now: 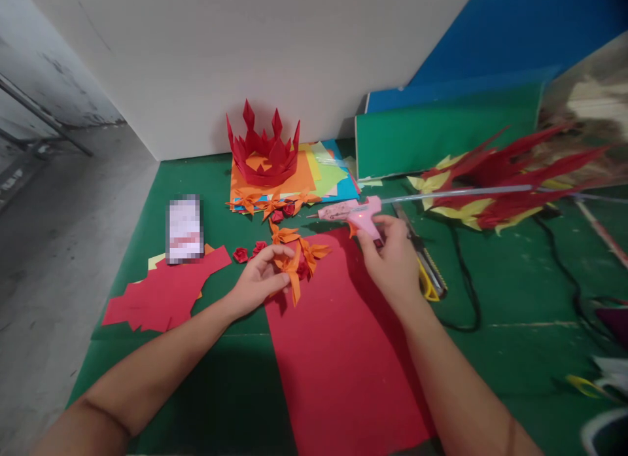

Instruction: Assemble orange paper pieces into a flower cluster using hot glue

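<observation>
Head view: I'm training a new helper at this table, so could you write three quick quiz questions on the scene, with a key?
1. Which hand holds the pink glue gun?
2. True or false: the red paper crown stands on a stack of coloured paper.
3. Fill in the colour: the left hand holds an ____ folded-paper piece.

Key: 1. The right hand. 2. True. 3. Orange.

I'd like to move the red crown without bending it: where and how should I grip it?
Pinch the upright red crown by its lower band, probably from the left: thin spikes rise above, a white panel stands behind, and orange paper flowers lie in front.
</observation>
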Available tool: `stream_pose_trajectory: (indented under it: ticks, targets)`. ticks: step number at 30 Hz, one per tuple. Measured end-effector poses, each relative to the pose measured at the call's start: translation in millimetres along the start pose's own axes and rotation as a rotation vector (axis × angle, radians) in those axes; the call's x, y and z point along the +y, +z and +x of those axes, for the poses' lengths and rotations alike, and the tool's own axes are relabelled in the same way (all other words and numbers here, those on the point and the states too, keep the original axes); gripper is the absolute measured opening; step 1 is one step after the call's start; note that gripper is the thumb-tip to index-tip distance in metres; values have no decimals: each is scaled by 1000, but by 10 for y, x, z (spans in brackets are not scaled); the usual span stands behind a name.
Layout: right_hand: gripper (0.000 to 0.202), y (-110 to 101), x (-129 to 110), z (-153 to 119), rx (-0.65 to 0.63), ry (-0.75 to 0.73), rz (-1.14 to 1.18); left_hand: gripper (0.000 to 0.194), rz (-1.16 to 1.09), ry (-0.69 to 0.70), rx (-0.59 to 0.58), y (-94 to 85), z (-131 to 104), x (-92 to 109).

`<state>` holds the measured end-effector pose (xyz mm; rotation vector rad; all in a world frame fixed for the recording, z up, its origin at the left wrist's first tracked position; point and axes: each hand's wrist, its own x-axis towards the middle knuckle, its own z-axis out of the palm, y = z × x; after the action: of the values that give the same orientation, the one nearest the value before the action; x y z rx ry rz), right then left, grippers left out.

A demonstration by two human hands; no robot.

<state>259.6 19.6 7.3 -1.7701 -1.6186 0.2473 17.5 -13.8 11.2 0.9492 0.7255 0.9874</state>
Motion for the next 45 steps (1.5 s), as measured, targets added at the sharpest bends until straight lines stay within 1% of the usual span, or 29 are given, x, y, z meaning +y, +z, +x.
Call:
stream_pose_trajectory:
  ticks: [5,7,11,15,17,18,19,20,21,22,23,24,27,29,33,36,40,45]
  targets:
    - [32,64,99,11,29,-116,-106,38,60,82,63,-11,2,-23]
    - [30,92,116,-4,13,-146,-127,37,79,115,85,-17,4,-33]
    - [26,141,125,-17,-15,-173,-145,36,115,125,86,-22,12,-50]
    - [23,89,34,-15,7,-207,-162,35,182,181,107,-10,19,-75]
    - [22,31,-79,-51,-1,-269,-88,34,231,204,129,1,15,-87]
    - [23,7,-148,-86,-42,-311,-8,33,256,210,145,6,12,-93]
    - [24,-9,-221,-132,-122,-350,94,32,282,216,163,12,8,-98]
    - [27,-13,-294,-186,-225,-388,204,32,307,222,183,16,3,-104]
    - [34,-5,-362,-245,-346,-436,292,31,330,227,201,20,0,-110]
    - [39,14,-421,-303,-437,-456,329,31,352,230,214,22,-3,-116]
    - [42,42,-469,-356,-491,-478,354,31,373,227,218,23,-5,-123]
    - [39,73,-503,-399,-505,-499,374,31,392,221,216,23,-5,-130]
    - [16,149,-534,-456,-419,-525,407,32,435,212,201,15,-2,-150]
    - [8,159,-518,-448,-355,-528,404,32,459,233,201,5,2,-156]
    - [7,126,-490,-416,-237,-499,366,31,497,260,185,-10,0,-137]
    - [9,111,-495,-411,-192,-496,336,30,512,240,153,-7,-6,-109]
    - [7,106,-500,-403,-136,-561,299,28,526,198,132,10,-12,-87]
    - [6,95,-466,-387,-132,-669,241,24,578,166,109,19,-20,-89]
